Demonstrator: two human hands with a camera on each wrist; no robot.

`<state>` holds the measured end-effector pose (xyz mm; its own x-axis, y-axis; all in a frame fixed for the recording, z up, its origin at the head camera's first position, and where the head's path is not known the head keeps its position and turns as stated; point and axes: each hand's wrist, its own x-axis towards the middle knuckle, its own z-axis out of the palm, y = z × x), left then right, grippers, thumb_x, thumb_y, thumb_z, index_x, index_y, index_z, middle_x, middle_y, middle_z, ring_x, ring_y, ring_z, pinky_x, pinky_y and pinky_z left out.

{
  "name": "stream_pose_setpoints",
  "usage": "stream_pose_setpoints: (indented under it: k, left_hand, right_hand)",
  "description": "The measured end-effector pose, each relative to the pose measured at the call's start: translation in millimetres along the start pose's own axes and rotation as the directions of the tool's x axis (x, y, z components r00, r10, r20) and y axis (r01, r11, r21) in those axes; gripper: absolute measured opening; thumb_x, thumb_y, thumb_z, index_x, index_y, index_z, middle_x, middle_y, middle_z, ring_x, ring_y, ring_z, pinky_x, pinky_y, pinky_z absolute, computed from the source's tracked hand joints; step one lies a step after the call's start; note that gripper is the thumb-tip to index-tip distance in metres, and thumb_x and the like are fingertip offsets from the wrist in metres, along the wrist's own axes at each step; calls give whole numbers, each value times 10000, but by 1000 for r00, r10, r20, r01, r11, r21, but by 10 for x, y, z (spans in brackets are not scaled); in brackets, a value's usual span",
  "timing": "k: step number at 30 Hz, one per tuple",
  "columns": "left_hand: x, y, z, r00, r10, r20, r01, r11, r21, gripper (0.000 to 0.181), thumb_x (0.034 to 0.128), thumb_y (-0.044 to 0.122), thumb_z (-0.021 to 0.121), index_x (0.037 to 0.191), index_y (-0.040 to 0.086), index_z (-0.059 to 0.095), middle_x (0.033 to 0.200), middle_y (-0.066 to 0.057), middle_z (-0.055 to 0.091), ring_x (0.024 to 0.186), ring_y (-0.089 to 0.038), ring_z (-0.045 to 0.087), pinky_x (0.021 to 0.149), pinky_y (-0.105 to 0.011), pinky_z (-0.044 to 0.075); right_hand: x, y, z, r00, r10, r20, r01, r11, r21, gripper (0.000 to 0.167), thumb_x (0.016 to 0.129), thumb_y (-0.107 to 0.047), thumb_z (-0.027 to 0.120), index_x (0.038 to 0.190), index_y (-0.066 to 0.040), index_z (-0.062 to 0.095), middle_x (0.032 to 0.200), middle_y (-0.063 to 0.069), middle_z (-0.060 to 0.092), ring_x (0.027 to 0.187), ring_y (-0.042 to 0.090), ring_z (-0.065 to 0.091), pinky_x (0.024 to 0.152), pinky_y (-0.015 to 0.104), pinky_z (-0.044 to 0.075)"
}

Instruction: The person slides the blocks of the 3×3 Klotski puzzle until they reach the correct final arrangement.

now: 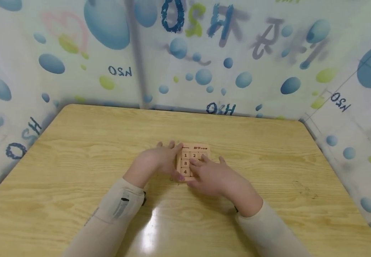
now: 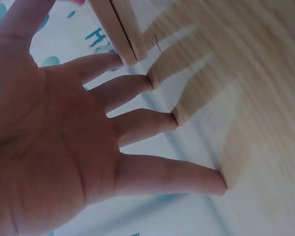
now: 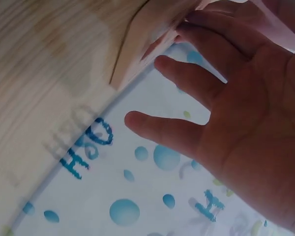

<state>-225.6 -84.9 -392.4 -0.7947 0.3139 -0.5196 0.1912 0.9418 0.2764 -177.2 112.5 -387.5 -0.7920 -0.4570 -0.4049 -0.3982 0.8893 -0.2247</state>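
A small wooden number sliding puzzle (image 1: pixel 186 163) lies flat on the table, with tiles 1, 2, 8 and 4 readable. My left hand (image 1: pixel 163 159) is along its left side, index finger near the top corner and thumb at the bottom corner. In the left wrist view the other fingers (image 2: pixel 147 174) are straight and spread, their tips touching the table beside the puzzle's edge (image 2: pixel 113 32). Over the lower right tiles lies my right hand (image 1: pixel 213 177), its fingertips on the tiles and hiding several. From the right wrist, the ring and little fingers (image 3: pixel 162 132) stretch out off the board.
The pale wood-grain table (image 1: pixel 85 150) spreads around the puzzle on all sides. Behind it and at both sides rise walls (image 1: pixel 179 89) printed with blue and green drops and lettering. Light glares off the table (image 1: pixel 150 232) between the forearms.
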Motion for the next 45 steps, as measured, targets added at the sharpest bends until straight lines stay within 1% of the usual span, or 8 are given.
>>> stream_pose_setpoints:
  k: [5, 14, 19, 24, 28, 35, 42, 45]
  left_hand:
    - [25, 52, -17, 1000, 5, -12, -5, 1000, -13, 1238, 809, 580, 880, 1730, 273, 112, 1812, -70, 50, 1663, -471, 38, 1250, -799, 203]
    - [16, 63, -34, 1000, -17, -2, 17, 1000, 6, 1238, 803, 579, 885, 1730, 262, 127, 1811, -89, 54, 1659, -482, 44, 1258, -783, 220]
    - [6, 40, -27, 1000, -17, 2, 17, 1000, 3, 1220, 817, 588, 873, 1731, 257, 135, 1812, -93, 68, 1657, -491, 54, 1252, -784, 242]
    - [-5, 10, -15, 1000, -8, 6, 8, 1000, 18, 1214, 827, 611, 857, 1732, 248, 133, 1812, -112, 80, 1651, -509, 65, 1247, -781, 268]
    - [-5, -10, 5, 1000, 0, 4, 0, 1000, 9, 1215, 827, 617, 854, 1732, 252, 129, 1811, -110, 75, 1649, -511, 63, 1243, -790, 260]
    - [8, 15, 4, 1000, -3, -14, 3, 1000, -3, 1219, 816, 590, 875, 1730, 252, 142, 1810, -97, 78, 1654, -497, 63, 1247, -786, 247]
    - [13, 16, 3, 1000, 8, -14, -8, 1000, 12, 1214, 819, 594, 870, 1730, 233, 152, 1807, -124, 89, 1643, -523, 84, 1252, -783, 242]
    - [11, 3, 5, 1000, 9, -16, -9, 1000, 13, 1210, 824, 599, 864, 1730, 227, 154, 1807, -132, 90, 1640, -530, 87, 1260, -774, 243]
  right_hand:
    - [-112, 184, -7, 998, 55, 3, -55, 998, 9, 640, 1081, -523, 540, 1617, -179, 478, 1726, -40, 391, 1664, 340, 230, 1283, 795, 116]
    - [-127, 319, -163, 997, 69, -22, -72, 989, -131, 685, 1083, -516, 552, 1630, -118, 445, 1765, 51, 317, 1656, 388, 228, 1283, 768, 195]
    - [-20, 159, -63, 999, -52, -14, 50, 990, -134, 718, 1081, -561, 530, 1667, -175, 381, 1785, 6, 256, 1677, 341, 167, 1291, 767, 175]
    - [73, 12, 71, 985, -167, -38, 159, 973, -167, 732, 1079, -622, 476, 1674, -211, 363, 1767, -37, 293, 1677, 312, 177, 1298, 770, 135]
    - [106, 21, 126, 983, -176, -48, 165, 970, -177, 736, 1075, -647, 456, 1666, -215, 378, 1750, -53, 325, 1674, 305, 187, 1298, 775, 113]
    - [11, 143, 54, 994, -104, -21, 96, 969, -226, 711, 1074, -647, 457, 1628, -200, 459, 1729, -40, 381, 1672, 303, 205, 1286, 792, 114]
    - [-69, -10, 115, 982, -189, -15, 183, 966, -182, 711, 1071, -649, 461, 1620, -197, 470, 1722, -37, 388, 1665, 311, 222, 1288, 787, 122]
    - [-29, -50, 137, 983, -183, -26, 174, 963, -205, 712, 1067, -665, 452, 1621, -219, 469, 1724, -60, 381, 1667, 293, 220, 1295, 779, 111]
